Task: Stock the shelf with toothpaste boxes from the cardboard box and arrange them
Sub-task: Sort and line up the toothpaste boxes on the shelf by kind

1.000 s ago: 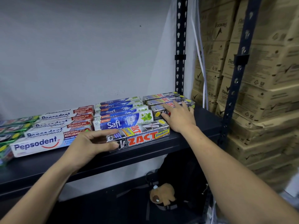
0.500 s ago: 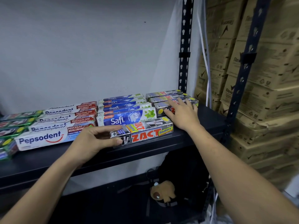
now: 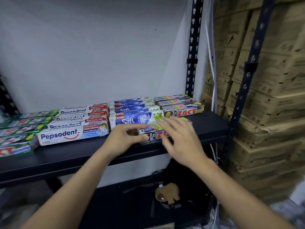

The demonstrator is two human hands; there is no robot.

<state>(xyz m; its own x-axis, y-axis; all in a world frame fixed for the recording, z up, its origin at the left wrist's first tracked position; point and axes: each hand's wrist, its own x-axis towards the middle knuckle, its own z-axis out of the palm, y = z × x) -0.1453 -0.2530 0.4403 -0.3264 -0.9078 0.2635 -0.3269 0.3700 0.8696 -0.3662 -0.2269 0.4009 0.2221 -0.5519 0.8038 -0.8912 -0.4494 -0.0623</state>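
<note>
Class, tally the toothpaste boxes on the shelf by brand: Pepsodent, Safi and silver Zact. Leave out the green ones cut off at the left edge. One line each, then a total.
Pepsodent: 4
Safi: 4
silver Zact: 4, three in the row and one in front, gripped by the left hand
Total: 12
</note>
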